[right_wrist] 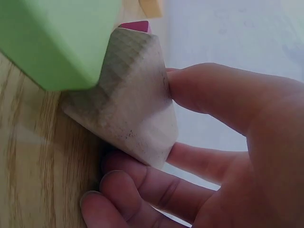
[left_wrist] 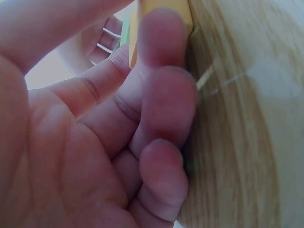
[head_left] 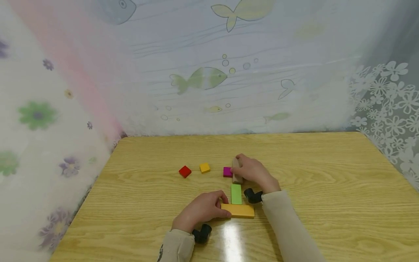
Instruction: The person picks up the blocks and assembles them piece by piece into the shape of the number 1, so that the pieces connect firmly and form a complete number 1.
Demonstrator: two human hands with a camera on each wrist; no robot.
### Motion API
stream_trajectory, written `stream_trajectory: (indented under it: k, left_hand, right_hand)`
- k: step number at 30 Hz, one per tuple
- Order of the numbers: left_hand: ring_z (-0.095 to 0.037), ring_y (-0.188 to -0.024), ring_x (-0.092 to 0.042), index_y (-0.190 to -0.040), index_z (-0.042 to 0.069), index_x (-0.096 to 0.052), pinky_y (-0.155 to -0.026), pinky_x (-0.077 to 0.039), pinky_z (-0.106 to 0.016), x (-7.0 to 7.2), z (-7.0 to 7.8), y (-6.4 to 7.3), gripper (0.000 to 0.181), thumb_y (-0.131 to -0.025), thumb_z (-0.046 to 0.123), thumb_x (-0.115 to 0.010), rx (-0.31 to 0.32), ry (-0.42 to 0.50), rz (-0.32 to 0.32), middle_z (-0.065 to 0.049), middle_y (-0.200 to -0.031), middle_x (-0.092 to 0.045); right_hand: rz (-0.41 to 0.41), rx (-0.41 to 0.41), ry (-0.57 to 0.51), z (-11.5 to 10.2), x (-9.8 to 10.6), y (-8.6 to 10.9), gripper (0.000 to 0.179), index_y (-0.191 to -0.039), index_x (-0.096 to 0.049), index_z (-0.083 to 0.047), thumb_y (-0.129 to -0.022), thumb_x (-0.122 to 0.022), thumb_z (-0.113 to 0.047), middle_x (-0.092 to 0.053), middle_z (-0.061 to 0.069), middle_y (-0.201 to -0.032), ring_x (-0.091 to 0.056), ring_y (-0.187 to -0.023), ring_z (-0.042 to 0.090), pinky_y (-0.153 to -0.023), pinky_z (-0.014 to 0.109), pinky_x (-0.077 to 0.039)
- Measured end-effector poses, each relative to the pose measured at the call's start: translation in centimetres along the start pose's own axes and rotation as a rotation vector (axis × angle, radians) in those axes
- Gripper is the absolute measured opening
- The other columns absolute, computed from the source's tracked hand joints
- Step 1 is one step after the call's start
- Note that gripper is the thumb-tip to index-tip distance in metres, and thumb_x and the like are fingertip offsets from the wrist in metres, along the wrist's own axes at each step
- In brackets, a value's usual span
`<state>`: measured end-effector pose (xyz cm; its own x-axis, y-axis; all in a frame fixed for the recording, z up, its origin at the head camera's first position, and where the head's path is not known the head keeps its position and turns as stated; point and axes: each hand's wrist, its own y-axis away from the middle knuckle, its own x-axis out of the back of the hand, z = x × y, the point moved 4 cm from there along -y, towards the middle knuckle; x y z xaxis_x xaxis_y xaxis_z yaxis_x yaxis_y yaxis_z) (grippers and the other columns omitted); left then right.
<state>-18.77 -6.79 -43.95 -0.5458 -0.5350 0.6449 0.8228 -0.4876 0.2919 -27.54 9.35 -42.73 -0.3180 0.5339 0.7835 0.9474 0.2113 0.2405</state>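
In the head view, my left hand (head_left: 203, 208) holds the left end of a long yellow-orange block (head_left: 241, 211), thumb on the near side. Its fingers curl toward the palm in the left wrist view, close by that block (left_wrist: 181, 5). A plain wooden block (head_left: 238, 179) is in the grip of my right hand (head_left: 256, 171); the right wrist view shows thumb and fingers around this pale, bevelled block (right_wrist: 135, 104). Between the two held blocks lies a light green block (head_left: 236, 194). Just left of the wooden one sits a magenta block (head_left: 227, 172), partly hidden.
A yellow cube (head_left: 204, 168) and a red cube (head_left: 184, 171) lie farther left on the wood-grain table (head_left: 144, 189). Behind the table hangs a fish-patterned curtain (head_left: 196, 98). Black wrist cameras sit under both wrists.
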Motion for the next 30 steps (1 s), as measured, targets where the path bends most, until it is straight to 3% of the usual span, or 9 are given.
stream_trajectory:
  k: [18,30]
  left_hand:
    - [-0.010,-0.057,-0.045,-0.091,0.021,-0.058,-0.053,-0.036,-0.025,0.00,0.06,0.02,0.029,-0.073,0.039,-0.071,0.006,-0.012,0.002,0.003,-0.067,-0.051]
    - [-0.011,-0.057,-0.044,-0.091,0.021,-0.057,-0.052,-0.035,-0.025,-0.01,0.12,-0.02,0.029,-0.073,0.039,-0.071,0.008,-0.017,0.007,0.003,-0.066,-0.051]
  right_hand:
    - [0.017,0.004,0.042,-0.71,-0.71,0.08,0.062,-0.133,-0.038,-0.011,-0.083,-0.058,-0.040,-0.049,0.014,-0.125,-0.049,-0.107,0.030,-0.085,0.047,-0.039]
    - [0.017,0.035,0.000,-0.35,-0.68,0.22,0.061,-0.133,-0.039,-0.011,-0.081,-0.060,-0.035,-0.049,0.012,-0.125,-0.049,-0.108,0.028,-0.087,0.048,-0.038]
